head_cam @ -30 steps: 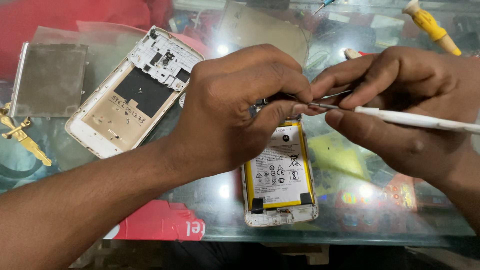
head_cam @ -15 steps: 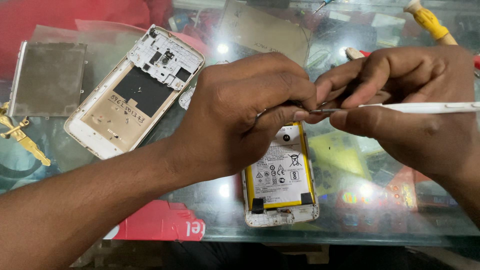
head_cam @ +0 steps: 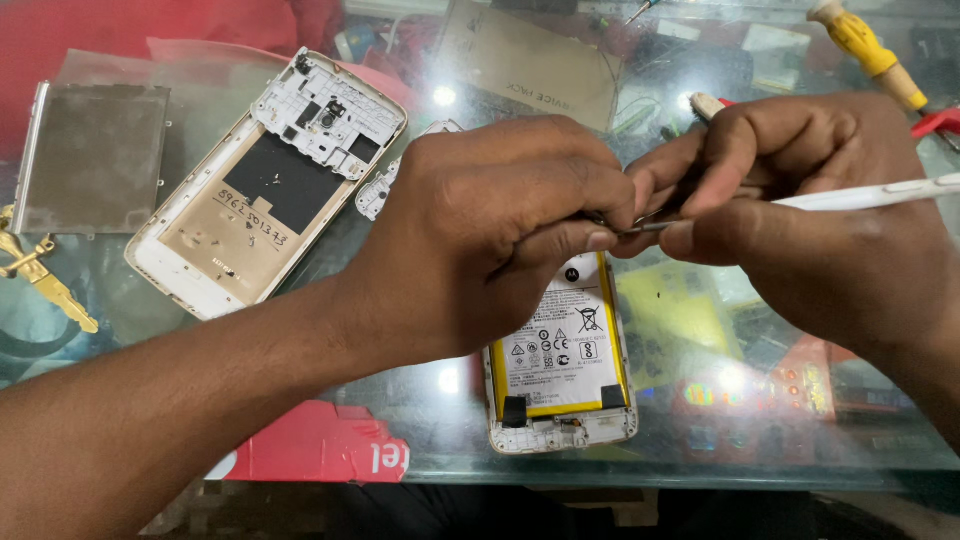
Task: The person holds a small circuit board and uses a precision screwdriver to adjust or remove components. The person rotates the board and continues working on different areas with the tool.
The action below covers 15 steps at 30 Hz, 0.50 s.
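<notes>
- Opened white-and-gold phone with a yellow-edged white battery (head_cam: 562, 352) lies near the front edge of the glass worktop (head_cam: 700, 440), about mid-width; its top end is hidden under the hands.
- Left hand (head_cam: 490, 240) is curled over the phone's upper part, thumb & forefinger pinched near the tool tip; what they pinch is prob. a small part, too hidden to tell.
- Right hand (head_cam: 800, 220) grips a slim white-handled tool w/ thin metal tip (head_cam: 860, 195), tip meeting the left fingertips above the battery.
- Step in hand, by my read: fine work on a tiny piece at the phone's top end. Next move calls for a steady tip and light pressure, no slip onto the battery.
- Removed white-gold back frame (head_cam: 265, 185) lies toward the far left, a grey metal plate (head_cam: 90, 155) beside it at the left edge.
- Yellow-handled screwdriver (head_cam: 865, 45) sits at the far right corner.
</notes>
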Each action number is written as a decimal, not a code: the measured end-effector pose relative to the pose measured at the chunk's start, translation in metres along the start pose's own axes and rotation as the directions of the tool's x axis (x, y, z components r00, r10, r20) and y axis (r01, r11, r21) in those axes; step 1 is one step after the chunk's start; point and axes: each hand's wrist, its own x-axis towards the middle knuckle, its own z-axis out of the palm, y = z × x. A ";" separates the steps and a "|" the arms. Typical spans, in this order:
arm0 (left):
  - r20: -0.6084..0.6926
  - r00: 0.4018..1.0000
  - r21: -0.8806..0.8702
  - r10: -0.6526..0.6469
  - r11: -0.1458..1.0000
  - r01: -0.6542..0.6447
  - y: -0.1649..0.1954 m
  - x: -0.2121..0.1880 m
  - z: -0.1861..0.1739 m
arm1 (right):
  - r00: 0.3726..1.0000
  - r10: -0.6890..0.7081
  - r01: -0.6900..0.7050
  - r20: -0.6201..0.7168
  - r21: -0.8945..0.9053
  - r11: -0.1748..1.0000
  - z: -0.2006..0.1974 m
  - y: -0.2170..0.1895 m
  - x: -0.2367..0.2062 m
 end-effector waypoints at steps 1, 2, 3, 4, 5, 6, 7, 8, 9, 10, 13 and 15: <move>-0.008 1.000 0.003 -0.014 1.000 0.014 0.000 0.001 0.000 | 1.000 0.009 -0.009 -0.001 0.021 1.000 0.001 0.000 0.000; -0.016 0.999 0.006 -0.027 1.000 0.027 0.000 0.001 0.001 | 0.999 -0.033 0.033 -0.004 -0.015 0.999 0.002 0.000 -0.001; -0.028 0.998 -0.004 -0.060 0.998 0.060 -0.001 0.002 0.002 | 0.997 -0.074 0.074 -0.006 -0.052 0.996 0.003 0.000 -0.002; -0.040 0.995 -0.014 -0.093 0.996 0.093 -0.001 0.003 0.003 | 0.993 -0.116 0.115 -0.007 -0.089 0.989 0.004 -0.001 -0.002; -0.041 0.992 -0.044 -0.120 0.992 0.118 -0.001 0.003 0.003 | 0.991 -0.132 0.130 -0.007 -0.105 0.986 0.005 -0.002 -0.002; -0.040 0.988 -0.074 -0.148 0.987 0.144 -0.001 0.003 0.003 | 0.989 -0.148 0.146 -0.007 -0.121 0.982 0.006 -0.004 -0.003; -0.039 0.984 -0.104 -0.175 0.980 0.170 -0.002 0.003 0.002 | 0.986 -0.164 0.161 -0.006 -0.137 0.977 0.007 -0.005 -0.004; -0.034 0.979 -0.115 -0.202 0.974 0.197 -0.001 0.003 0.002 | 0.986 -0.164 0.160 -0.015 -0.149 0.976 0.007 -0.007 -0.004; -0.029 0.973 -0.127 -0.230 0.966 0.225 -0.001 0.003 0.001 | 0.986 -0.165 0.159 -0.023 -0.162 0.974 0.008 -0.009 -0.004; -0.024 0.966 -0.138 -0.257 0.958 0.251 -0.001 0.003 0.001 | 0.985 -0.167 0.159 -0.032 -0.176 0.972 0.008 -0.011 -0.005; -0.025 0.957 -0.162 -0.288 0.946 0.281 -0.001 0.002 0.002 | 0.985 -0.166 0.151 -0.046 -0.233 0.961 0.009 -0.015 -0.006; -0.025 0.962 -0.150 -0.273 0.952 0.266 -0.001 0.002 0.001 | 0.985 -0.167 0.152 -0.042 -0.245 0.957 0.010 -0.016 -0.006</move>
